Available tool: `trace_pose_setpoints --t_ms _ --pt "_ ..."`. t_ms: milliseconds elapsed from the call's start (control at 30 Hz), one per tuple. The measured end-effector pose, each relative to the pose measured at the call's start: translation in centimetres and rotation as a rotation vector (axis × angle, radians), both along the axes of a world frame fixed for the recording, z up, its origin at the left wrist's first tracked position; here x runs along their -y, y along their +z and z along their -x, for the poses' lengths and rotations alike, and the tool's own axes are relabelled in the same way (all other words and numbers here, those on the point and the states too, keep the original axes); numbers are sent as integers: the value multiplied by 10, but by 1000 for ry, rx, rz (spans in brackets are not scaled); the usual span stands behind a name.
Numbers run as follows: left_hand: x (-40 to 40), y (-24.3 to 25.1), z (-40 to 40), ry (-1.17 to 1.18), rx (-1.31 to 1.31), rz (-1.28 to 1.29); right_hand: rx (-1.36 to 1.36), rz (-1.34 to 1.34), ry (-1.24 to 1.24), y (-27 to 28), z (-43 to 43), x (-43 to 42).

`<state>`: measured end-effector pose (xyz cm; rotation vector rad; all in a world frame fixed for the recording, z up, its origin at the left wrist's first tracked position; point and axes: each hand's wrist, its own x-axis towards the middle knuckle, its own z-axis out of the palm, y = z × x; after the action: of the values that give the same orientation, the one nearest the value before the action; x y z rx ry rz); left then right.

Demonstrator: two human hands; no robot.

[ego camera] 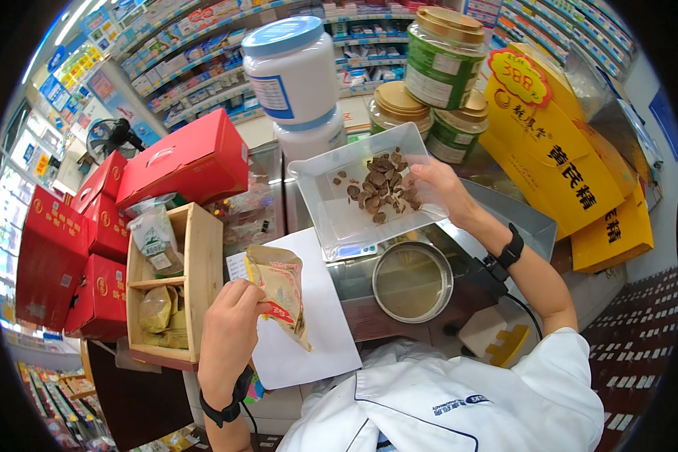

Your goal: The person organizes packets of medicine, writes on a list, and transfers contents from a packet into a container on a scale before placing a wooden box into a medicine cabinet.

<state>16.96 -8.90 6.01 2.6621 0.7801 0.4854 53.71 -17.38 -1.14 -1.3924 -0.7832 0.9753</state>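
Observation:
My left hand (234, 316) pinches the edge of a tan printed packet (282, 282), which bears red writing and hangs above white paper (322, 339). My right hand (443, 189) grips the right side of a translucent plastic tray (339, 212). Dried brown slices (381, 183), perhaps a herb, lie in the tray, bunched toward my right hand. Under the tray's near edge, part of a small scale with a lit display (357, 251) shows. A round metal sieve (412, 282) rests on the counter just below the tray. Whether the packet's mouth is open cannot be told.
A wooden box (203, 282) with two compartments of packets stands at left, beside red gift boxes (183, 161). White tubs (294, 73) and green-labelled jars (446, 62) are stacked beyond the tray. Yellow bags (548, 152) and a grey metal tray (503, 209) are at right.

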Motion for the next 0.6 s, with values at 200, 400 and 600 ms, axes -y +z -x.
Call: trace_pose_setpoints --t_ms 200,400,600 --pt "8 3 -21 -92 -25 57 65 -16 6 47 -6 53" --pt "18 0 -42 -139 -32 13 187 17 -38 68 -17 97" --pt "25 -8 -57 -205 -18 3 220 10 -68 71 -21 121"
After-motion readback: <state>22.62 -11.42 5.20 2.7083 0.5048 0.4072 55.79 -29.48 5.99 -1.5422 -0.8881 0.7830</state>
